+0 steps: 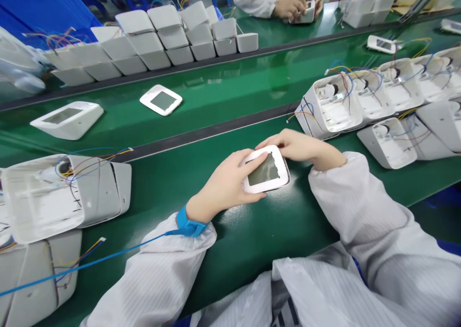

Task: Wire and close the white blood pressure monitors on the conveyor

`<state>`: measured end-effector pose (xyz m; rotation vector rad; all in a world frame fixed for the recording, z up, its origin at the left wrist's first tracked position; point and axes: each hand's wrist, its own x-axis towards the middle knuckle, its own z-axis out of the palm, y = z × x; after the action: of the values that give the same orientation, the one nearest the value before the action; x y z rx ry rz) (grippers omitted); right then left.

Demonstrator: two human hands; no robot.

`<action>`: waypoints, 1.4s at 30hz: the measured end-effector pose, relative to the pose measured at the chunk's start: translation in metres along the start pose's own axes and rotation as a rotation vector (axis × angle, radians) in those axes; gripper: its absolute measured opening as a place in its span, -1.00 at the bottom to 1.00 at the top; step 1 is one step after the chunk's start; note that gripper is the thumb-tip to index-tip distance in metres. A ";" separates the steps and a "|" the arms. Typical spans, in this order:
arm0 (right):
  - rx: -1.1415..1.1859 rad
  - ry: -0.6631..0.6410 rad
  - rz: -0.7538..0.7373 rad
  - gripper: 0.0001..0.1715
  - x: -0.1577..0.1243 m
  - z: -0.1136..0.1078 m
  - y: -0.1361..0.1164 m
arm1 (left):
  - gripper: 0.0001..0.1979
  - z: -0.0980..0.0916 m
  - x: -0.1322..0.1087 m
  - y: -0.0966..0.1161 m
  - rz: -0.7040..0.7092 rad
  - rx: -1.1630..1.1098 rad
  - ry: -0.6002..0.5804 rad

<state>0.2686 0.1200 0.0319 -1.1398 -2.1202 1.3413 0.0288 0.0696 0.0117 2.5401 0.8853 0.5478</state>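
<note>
Above the green bench (252, 236) I hold a white display panel (271, 171) with a grey screen facing up. My left hand (230, 180) is closed around its left side, thumb across the screen and fingers below the edge. At the panel's upper right edge is my right hand (298, 147), bent over the far side with its fingertips largely hidden behind the panel. A blue wrist strap (190, 224) circles my left wrist, its cord running off to the left.
Open white housings with loose wires (334, 103) line the right; more housings (43, 197) stand at left. On the green conveyor (216, 89) lie a display panel (162, 100) and a closed unit (68, 119). Across it, a co-worker's hands (297, 7) hold a panel near stacked housings (169, 34).
</note>
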 end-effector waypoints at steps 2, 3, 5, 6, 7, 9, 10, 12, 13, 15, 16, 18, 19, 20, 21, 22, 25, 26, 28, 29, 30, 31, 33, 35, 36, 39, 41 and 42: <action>0.265 0.215 0.077 -0.76 0.000 -0.004 0.002 | -0.06 0.001 0.001 -0.005 0.005 0.024 -0.026; 0.356 0.318 0.125 -0.75 0.001 -0.001 0.001 | -0.06 0.002 0.001 -0.006 0.009 0.032 -0.032; 0.448 0.368 0.181 -0.72 0.005 0.012 -0.004 | 0.01 0.006 0.001 -0.007 0.006 0.034 -0.043; 0.452 0.343 0.178 -0.71 0.007 0.021 -0.007 | 0.08 0.008 0.000 -0.005 -0.005 0.030 -0.048; 0.440 0.319 0.156 -0.70 0.009 0.029 -0.010 | 0.14 0.011 0.000 -0.003 -0.024 0.028 -0.048; 0.388 0.339 0.086 -0.67 0.012 0.043 -0.014 | 0.18 0.016 -0.001 0.004 -0.072 0.032 -0.035; 0.347 0.388 0.061 -0.65 0.012 0.046 -0.015 | 0.14 0.019 -0.001 0.008 -0.098 0.042 -0.011; 0.232 0.499 0.065 -0.55 0.011 0.049 -0.015 | -0.01 0.023 -0.002 0.014 -0.148 0.090 0.105; 0.160 0.538 0.091 -0.49 0.010 0.048 -0.013 | -0.08 0.025 -0.002 0.015 -0.161 0.127 0.184; 0.019 0.553 0.157 -0.40 0.010 0.046 -0.010 | -0.15 0.025 -0.002 0.014 -0.155 0.196 0.322; -0.030 0.540 0.176 -0.37 0.010 0.045 -0.008 | -0.15 0.024 -0.002 0.012 -0.137 0.204 0.361; -0.068 0.522 0.152 -0.32 0.011 0.044 -0.004 | -0.14 0.018 -0.002 0.007 -0.124 0.111 0.390; -0.070 0.524 0.113 -0.31 0.011 0.045 -0.003 | -0.19 0.015 -0.002 0.004 -0.162 0.018 0.402; -0.069 0.527 0.067 -0.31 0.012 0.045 -0.002 | -0.28 0.011 -0.002 0.002 -0.225 -0.093 0.413; -0.069 0.530 0.024 -0.31 0.012 0.046 -0.002 | -0.39 0.008 -0.002 0.000 -0.297 -0.203 0.419; -0.073 0.530 -0.008 -0.31 0.012 0.047 -0.002 | -0.49 0.005 -0.003 -0.001 -0.360 -0.294 0.418; -0.103 0.533 -0.028 -0.32 0.011 0.049 -0.006 | -0.60 0.000 -0.004 0.000 -0.411 -0.372 0.408; -0.112 0.548 -0.027 -0.34 0.009 0.050 -0.008 | -0.61 -0.001 -0.004 0.002 -0.399 -0.347 0.412; -0.139 0.598 -0.039 -0.41 0.007 0.051 -0.012 | -0.63 -0.001 -0.004 0.007 -0.375 -0.280 0.416; -0.154 0.624 -0.050 -0.44 0.006 0.051 -0.013 | -0.63 -0.001 -0.004 0.009 -0.363 -0.250 0.411; -0.170 0.644 -0.060 -0.47 0.006 0.051 -0.015 | -0.63 -0.001 -0.004 0.011 -0.352 -0.223 0.403; -0.188 0.654 -0.067 -0.50 0.005 0.051 -0.016 | -0.62 -0.001 -0.004 0.013 -0.343 -0.197 0.396; -0.219 0.656 -0.083 -0.51 0.005 0.050 -0.017 | -0.60 0.000 -0.005 0.017 -0.331 -0.150 0.390; -0.237 0.652 -0.104 -0.51 0.006 0.049 -0.017 | -0.57 0.002 -0.005 0.019 -0.319 -0.109 0.394; -0.239 0.653 -0.114 -0.50 0.007 0.049 -0.016 | -0.57 0.002 -0.005 0.019 -0.315 -0.096 0.395; -0.201 0.676 -0.128 -0.40 0.009 0.050 -0.011 | -0.58 0.003 -0.005 0.017 -0.315 -0.098 0.401; -0.191 0.680 -0.137 -0.28 0.010 0.051 -0.007 | -0.60 0.002 -0.005 0.013 -0.338 -0.155 0.435; -0.217 0.668 -0.133 -0.21 0.011 0.052 -0.005 | -0.61 0.003 -0.005 0.010 -0.359 -0.199 0.469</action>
<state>0.2247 0.0981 0.0111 -1.2752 -1.8140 0.5582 0.0316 0.0588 0.0132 2.0366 1.3360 1.0731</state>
